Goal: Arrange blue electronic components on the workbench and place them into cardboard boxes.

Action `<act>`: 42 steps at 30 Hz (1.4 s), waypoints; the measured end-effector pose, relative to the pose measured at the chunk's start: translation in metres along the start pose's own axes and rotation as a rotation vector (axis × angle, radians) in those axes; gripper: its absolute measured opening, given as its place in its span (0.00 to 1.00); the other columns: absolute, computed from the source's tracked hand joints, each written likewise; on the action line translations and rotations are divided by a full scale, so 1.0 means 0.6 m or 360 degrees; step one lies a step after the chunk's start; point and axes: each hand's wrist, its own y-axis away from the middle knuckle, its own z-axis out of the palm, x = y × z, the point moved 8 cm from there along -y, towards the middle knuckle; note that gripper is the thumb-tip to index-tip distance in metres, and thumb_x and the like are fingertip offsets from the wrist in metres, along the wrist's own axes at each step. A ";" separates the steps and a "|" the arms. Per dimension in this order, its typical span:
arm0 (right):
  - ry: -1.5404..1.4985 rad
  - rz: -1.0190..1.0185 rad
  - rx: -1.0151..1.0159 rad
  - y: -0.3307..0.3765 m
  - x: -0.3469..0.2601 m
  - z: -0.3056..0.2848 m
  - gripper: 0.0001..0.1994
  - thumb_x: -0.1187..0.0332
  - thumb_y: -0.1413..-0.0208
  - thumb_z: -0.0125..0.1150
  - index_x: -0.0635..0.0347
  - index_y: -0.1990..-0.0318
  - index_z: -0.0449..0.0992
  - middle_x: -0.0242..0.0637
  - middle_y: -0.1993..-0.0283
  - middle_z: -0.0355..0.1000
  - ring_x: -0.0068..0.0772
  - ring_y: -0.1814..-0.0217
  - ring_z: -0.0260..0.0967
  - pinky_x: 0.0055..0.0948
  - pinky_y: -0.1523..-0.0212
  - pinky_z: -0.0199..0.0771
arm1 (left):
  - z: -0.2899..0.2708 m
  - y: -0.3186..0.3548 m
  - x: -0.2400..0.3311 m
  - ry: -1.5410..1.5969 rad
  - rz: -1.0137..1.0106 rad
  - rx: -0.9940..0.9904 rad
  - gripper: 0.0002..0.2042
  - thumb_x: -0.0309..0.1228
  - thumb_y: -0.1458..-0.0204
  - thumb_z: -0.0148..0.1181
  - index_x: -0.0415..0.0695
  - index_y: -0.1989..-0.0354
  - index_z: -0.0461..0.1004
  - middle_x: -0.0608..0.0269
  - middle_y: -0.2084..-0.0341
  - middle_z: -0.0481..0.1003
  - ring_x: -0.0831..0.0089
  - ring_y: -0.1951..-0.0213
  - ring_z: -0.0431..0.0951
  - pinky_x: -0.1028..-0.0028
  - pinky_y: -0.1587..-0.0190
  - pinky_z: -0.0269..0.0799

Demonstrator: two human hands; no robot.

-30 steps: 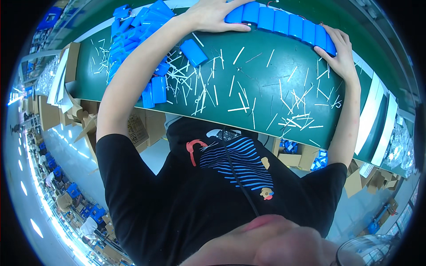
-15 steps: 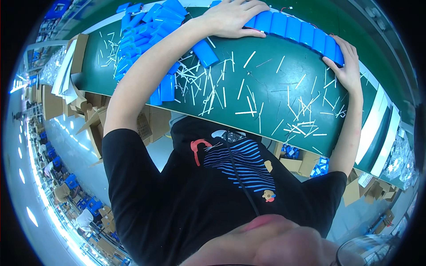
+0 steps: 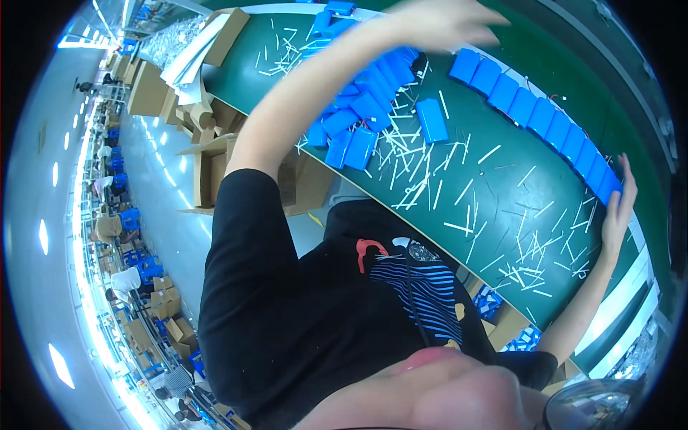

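A row of blue flat packs (image 3: pixel 545 122) lies in a line across the far side of the green table (image 3: pixel 502 179). My right hand (image 3: pixel 618 208) presses flat against the right end of that row, fingers spread. My left hand (image 3: pixel 448 18) is raised and blurred above the table near the far edge, fingers apart and holding nothing. Under my left forearm lies a loose heap of blue packs (image 3: pixel 358 118). One single blue pack (image 3: pixel 432 120) lies apart between the heap and the row.
Many thin white strips (image 3: pixel 430 172) are scattered over the green surface. Cardboard boxes (image 3: pixel 208 143) stand on the floor to the left of the table. A box with blue items (image 3: pixel 494 301) sits under the table's near edge. Other workstations line the far left aisle.
My left hand has lifted off the left end of the blue row and swung up and left. The view has tilted, and my right hand stays at the row's right end.
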 end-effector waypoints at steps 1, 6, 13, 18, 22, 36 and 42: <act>-0.0097 0.0079 0.0071 0.000 0.015 -0.004 0.34 0.40 0.34 0.48 0.55 0.31 0.67 0.46 0.32 0.67 0.50 0.32 0.63 0.46 0.29 0.57 | -0.111 0.033 -0.029 -0.0183 0.0017 0.0366 0.18 0.40 0.38 0.54 0.40 0.47 0.76 0.54 0.52 0.79 0.52 0.51 0.78 0.62 0.46 0.72; -0.0399 0.0281 0.0304 -0.019 0.036 -0.018 0.35 0.40 0.30 0.36 0.58 0.30 0.66 0.48 0.33 0.67 0.49 0.32 0.63 0.46 0.29 0.56 | -0.237 0.307 -0.463 -0.1061 -0.0833 0.0519 0.14 0.34 0.42 0.56 0.43 0.51 0.78 0.48 0.56 0.80 0.47 0.57 0.80 0.61 0.54 0.76; -0.0427 0.0448 0.0306 -0.028 0.053 -0.006 0.33 0.44 0.27 0.31 0.62 0.32 0.68 0.50 0.38 0.70 0.47 0.35 0.65 0.45 0.30 0.57 | -0.162 0.424 -0.610 -0.1040 -0.1181 -0.0005 0.29 0.24 0.45 0.53 0.61 0.32 0.68 0.54 0.33 0.67 0.44 0.36 0.69 0.52 0.36 0.67; -0.0352 0.0528 0.0275 -0.001 0.084 -0.008 0.35 0.42 0.27 0.30 0.62 0.33 0.68 0.51 0.40 0.70 0.47 0.35 0.66 0.45 0.30 0.58 | -0.178 0.388 -0.567 -0.1313 -0.1247 -0.0349 0.21 0.30 0.40 0.54 0.53 0.37 0.70 0.52 0.38 0.71 0.47 0.44 0.75 0.54 0.41 0.72; -0.0385 0.0517 0.0267 -0.023 0.079 0.005 0.35 0.42 0.27 0.30 0.63 0.33 0.69 0.50 0.40 0.71 0.46 0.37 0.66 0.44 0.31 0.59 | -0.208 0.396 -0.508 -0.1106 -0.1222 -0.0117 0.19 0.36 0.39 0.56 0.49 0.40 0.69 0.51 0.44 0.75 0.48 0.52 0.77 0.56 0.47 0.75; -0.0341 0.0503 0.0140 -0.018 0.085 0.007 0.32 0.46 0.25 0.31 0.62 0.33 0.70 0.48 0.41 0.72 0.43 0.38 0.67 0.39 0.32 0.60 | -0.167 0.446 -0.385 -0.0335 -0.1734 0.0083 0.26 0.53 0.36 0.52 0.46 0.39 0.68 0.52 0.56 0.79 0.50 0.56 0.80 0.61 0.51 0.78; -0.0369 0.0539 0.0103 -0.016 0.090 0.007 0.29 0.49 0.25 0.33 0.62 0.35 0.71 0.48 0.41 0.72 0.42 0.38 0.67 0.37 0.33 0.61 | -0.159 0.432 -0.339 -0.0595 -0.1060 0.0159 0.29 0.57 0.36 0.50 0.49 0.36 0.67 0.50 0.51 0.76 0.52 0.50 0.76 0.58 0.43 0.72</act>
